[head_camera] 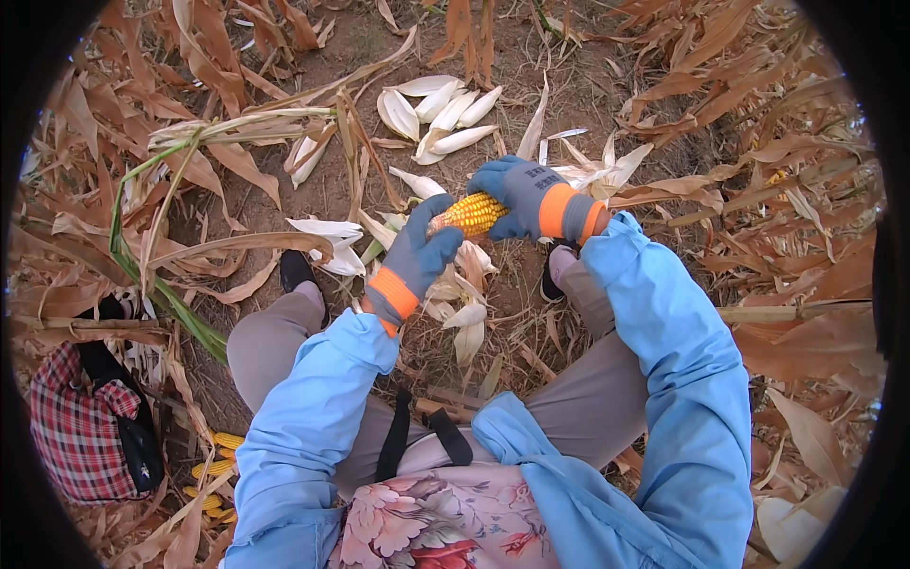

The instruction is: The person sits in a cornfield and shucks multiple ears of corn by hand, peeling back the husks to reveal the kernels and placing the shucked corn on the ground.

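Note:
A bare yellow corn cob [469,215] is held crosswise between both gloved hands, above the ground in front of my knees. My left hand [424,245], in a grey-blue work glove with an orange cuff, grips the paler end of the ear. Around the other end closes my right hand [522,195], in a matching glove that bears printing on its back. Loose pale husks [473,313] lie on the soil below the hands. More stripped husks [444,117] form a cluster farther forward. White husk leaves [334,242] rest beside my left shoe.
Dry corn stalks and leaves [768,192] crowd the right side. A bent green stalk [167,299] arches at left. Several husked yellow ears [217,469] lie on the ground at lower left, next to a person in a red plaid garment [78,427].

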Motion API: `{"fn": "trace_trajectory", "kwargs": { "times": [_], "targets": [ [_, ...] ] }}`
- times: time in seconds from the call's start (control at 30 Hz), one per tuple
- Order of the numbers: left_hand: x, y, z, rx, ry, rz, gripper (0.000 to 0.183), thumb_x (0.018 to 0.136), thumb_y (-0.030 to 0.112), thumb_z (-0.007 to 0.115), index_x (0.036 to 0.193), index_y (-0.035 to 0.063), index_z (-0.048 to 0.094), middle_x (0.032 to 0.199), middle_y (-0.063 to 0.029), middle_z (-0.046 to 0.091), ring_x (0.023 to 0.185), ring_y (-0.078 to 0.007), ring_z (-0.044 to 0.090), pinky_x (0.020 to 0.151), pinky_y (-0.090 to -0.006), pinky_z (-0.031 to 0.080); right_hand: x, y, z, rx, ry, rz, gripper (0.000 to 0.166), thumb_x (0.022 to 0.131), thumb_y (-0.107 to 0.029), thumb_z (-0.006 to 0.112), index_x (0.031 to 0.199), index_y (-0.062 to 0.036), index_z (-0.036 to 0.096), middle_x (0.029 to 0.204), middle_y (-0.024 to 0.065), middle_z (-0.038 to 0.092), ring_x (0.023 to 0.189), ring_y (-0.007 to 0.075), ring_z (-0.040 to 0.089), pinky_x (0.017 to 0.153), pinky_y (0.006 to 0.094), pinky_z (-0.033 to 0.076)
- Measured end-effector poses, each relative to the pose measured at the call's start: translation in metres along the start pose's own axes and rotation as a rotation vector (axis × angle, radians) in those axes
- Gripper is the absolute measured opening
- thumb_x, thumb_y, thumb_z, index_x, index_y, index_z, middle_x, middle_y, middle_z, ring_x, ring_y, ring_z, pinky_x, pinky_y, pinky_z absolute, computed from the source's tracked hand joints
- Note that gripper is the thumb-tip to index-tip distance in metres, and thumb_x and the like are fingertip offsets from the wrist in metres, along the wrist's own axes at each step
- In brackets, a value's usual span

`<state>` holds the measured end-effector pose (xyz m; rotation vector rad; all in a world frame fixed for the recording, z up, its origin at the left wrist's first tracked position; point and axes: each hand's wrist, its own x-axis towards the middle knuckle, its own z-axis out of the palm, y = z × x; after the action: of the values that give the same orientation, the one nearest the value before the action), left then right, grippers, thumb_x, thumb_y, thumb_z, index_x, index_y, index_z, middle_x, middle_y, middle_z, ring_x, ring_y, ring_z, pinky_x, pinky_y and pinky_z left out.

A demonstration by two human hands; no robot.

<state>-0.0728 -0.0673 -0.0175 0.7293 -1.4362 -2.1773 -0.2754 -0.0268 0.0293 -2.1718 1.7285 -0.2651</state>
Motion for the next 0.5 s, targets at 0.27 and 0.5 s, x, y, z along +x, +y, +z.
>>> {"fn": "trace_trajectory", "kwargs": {
  "times": [0.27,0.5],
  "targets": [
    [0.000,0.003,-0.005,-0.138,0.104,-0.012,0.044,0.085,0.024,0.053,0.121,0.0025,0.041,0.072,0.0021,0.047,0.055,-0.0050,0.038,0.049,-0.0199,0.032,-0.001,0.001,-0.011,0.516,-0.050,0.247,0.057,0.059,-0.017,0.077,0.108,-0.0009,0.052,0.095,0.0104,0.059,0.085,0.0166,0.056,0.077,0.0290,0.046],
    [0.006,-0.016,-0.018,0.147,-0.006,-0.148,0.031,0.087,0.021,0.050,0.111,0.0005,0.050,0.077,-0.0003,0.052,0.060,-0.0061,0.042,0.052,-0.0208,0.037,-0.001,0.025,-0.012,0.879,0.189,0.382,0.064,0.066,-0.024,0.073,0.117,0.0025,0.045,0.098,0.0092,0.058,0.086,0.0144,0.056,0.074,0.0252,0.047]
  ]
}}
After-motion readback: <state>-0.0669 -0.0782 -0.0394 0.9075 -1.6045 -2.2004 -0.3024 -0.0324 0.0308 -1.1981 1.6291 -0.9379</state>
